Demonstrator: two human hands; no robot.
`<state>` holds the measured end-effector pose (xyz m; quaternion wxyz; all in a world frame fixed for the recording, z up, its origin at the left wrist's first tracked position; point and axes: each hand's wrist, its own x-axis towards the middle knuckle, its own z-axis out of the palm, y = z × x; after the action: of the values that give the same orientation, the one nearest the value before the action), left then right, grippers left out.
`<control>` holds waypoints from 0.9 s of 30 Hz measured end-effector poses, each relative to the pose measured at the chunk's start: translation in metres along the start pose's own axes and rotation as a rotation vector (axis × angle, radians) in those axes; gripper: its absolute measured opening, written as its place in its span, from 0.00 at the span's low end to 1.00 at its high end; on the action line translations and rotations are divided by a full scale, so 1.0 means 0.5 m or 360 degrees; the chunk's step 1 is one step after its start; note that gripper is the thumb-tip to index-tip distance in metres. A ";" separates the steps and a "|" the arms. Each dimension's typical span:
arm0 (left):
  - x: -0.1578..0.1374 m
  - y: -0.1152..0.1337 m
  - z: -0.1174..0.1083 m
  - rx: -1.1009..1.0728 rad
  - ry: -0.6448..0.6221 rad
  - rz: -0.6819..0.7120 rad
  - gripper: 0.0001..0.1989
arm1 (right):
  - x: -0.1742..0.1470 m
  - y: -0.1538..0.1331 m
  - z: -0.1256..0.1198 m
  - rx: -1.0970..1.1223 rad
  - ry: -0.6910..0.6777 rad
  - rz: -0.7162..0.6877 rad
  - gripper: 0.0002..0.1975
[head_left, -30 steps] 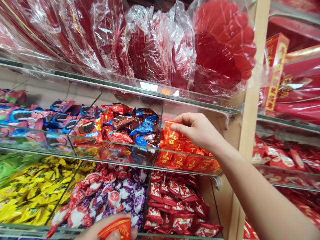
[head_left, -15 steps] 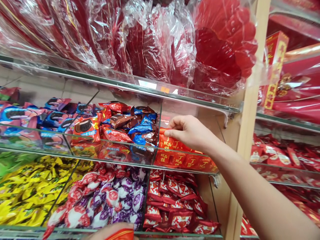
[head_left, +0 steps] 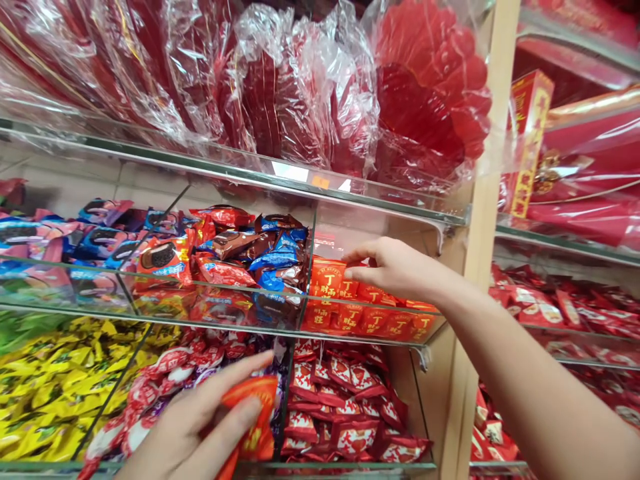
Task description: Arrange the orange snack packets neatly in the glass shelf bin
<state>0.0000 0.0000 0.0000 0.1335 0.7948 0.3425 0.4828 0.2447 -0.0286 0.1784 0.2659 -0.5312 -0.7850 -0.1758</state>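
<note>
My right hand (head_left: 387, 267) reaches into the right-hand compartment of the middle shelf, thumb and forefinger slightly apart. Its fingertips are beside a row of red packets (head_left: 373, 320) with gold lettering, and nothing shows between them. The leftmost packet (head_left: 327, 280) stands upright against the glass divider. Low in the view, my left hand (head_left: 200, 413) is closed around a similar red-orange packet (head_left: 257, 427), its thumb across the front. The hand covers part of the wrapped candies (head_left: 167, 363) on the lower shelf.
Glass fronts (head_left: 240, 320) and dividers split the shelves. Oreo-style cookie packs (head_left: 165, 260) lie left of the red packets. Yellow-wrapped sweets (head_left: 55, 373) and red heart-printed packs (head_left: 355, 400) fill the lower shelf. Plastic-wrapped red trays (head_left: 430, 87) stand above; a wooden post (head_left: 483, 200) rises right.
My right hand has let go of the leftmost red packet and shifted slightly right. My left hand has risen into view with its packet. The view has moved a little.
</note>
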 end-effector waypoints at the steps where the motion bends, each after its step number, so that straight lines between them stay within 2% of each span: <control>1: 0.023 0.021 -0.006 0.0027 -0.0043 0.0073 0.17 | 0.004 0.003 0.003 -0.0027 -0.0042 0.0008 0.07; 4: 0.086 0.077 -0.009 0.0078 -0.0182 0.0257 0.20 | 0.016 0.012 0.012 -0.0052 -0.0059 0.0033 0.04; 6: 0.114 0.102 -0.003 0.0132 -0.0256 0.0322 0.21 | 0.022 0.019 0.013 -0.0014 0.0017 0.0002 0.05; 9: 0.138 0.124 0.004 0.0228 -0.0365 0.0374 0.20 | 0.026 0.035 0.003 0.0049 0.0214 -0.0033 0.06; 14: 0.157 0.157 0.003 0.0442 -0.0505 0.0481 0.22 | 0.017 0.064 -0.032 0.0224 0.0598 0.0041 0.06; 17: 0.167 0.176 0.008 0.0633 -0.0542 0.0514 0.23 | 0.002 0.073 -0.042 0.0360 0.0641 0.0001 0.06; 22: 0.180 0.187 0.019 0.0898 -0.0465 0.0534 0.22 | -0.021 0.078 -0.032 0.0437 0.0531 -0.0083 0.07; 27: 0.183 0.181 0.009 0.0927 -0.0482 0.0478 0.21 | -0.033 0.082 -0.032 0.0481 0.0739 -0.0065 0.07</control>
<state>0.0689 -0.0037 0.1087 -0.1217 0.9035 0.3215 0.2559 0.2914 -0.0344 0.1807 0.5113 -0.4149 -0.7310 -0.1790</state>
